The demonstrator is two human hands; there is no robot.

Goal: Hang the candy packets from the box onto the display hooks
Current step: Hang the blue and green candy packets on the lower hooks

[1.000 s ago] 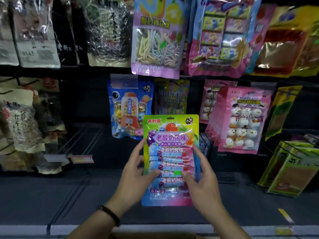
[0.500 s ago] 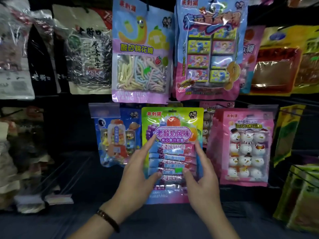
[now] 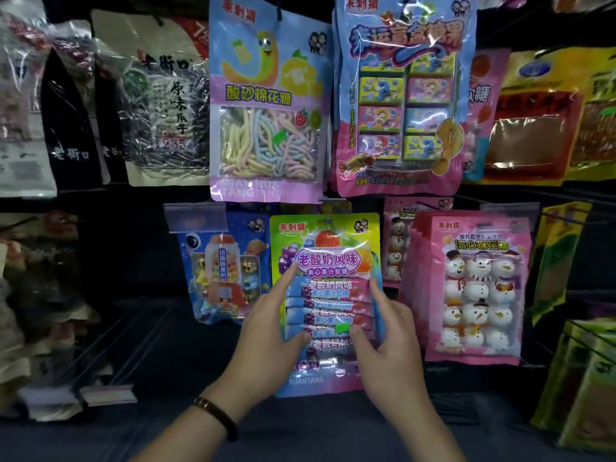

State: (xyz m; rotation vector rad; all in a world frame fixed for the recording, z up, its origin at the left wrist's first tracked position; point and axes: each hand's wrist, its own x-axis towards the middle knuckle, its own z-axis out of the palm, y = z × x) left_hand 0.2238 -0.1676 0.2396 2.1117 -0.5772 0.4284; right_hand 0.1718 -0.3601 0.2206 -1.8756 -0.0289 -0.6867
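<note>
Up against the dark shop wall (image 3: 140, 255), the L hand (image 3: 266, 345) & R hand (image 3: 393, 338) grip the candy packet (image 3: 328, 261) by its sides, thumbs pinching the front. It sits between a blue packet (image 3: 223, 271) & a pink snowman packet (image 3: 476, 288). The room is dim, w/ more packets hanging above.

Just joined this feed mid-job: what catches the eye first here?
A green-topped candy packet sits dead centre, held at its sides by the left hand and the right hand, in front of the lower row of hanging goods. To its right hangs a pink snowman packet; above it, a packet of pastel marshmallow strips.
</note>
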